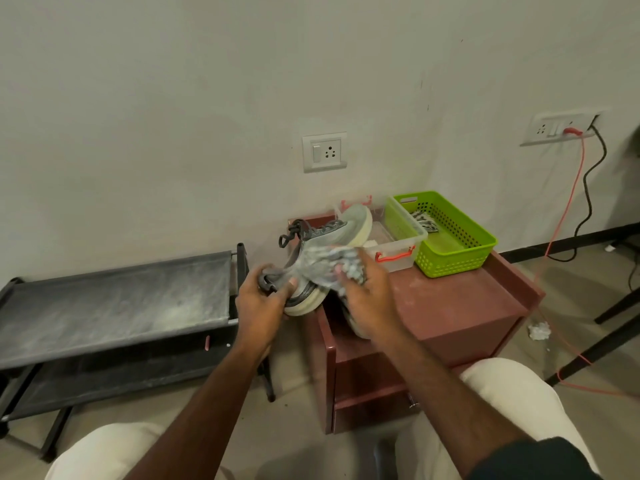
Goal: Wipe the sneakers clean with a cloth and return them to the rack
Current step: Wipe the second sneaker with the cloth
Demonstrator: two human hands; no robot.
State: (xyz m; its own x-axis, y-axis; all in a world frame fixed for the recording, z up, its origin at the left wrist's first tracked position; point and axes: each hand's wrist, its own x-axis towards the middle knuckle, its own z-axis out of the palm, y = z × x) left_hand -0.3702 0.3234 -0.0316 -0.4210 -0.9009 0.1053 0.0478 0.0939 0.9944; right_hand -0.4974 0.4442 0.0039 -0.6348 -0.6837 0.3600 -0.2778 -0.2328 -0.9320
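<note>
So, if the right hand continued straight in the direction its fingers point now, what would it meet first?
The right hand already grips the cloth, pressed against the sneaker. Continuing forward, it would probably meet that sneaker first, though depth is unclear.

Soft, even indoor light, wide-angle view.
Shadows were weak, no glare appeared; straight lines bent near the edges, and the picture looked slightly soft.

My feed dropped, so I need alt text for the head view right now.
The left hand grips a grey sneaker at the heel while the right hand presses a grey cloth against it, above a maroon cabinet. A black rack stands to the left.
</note>
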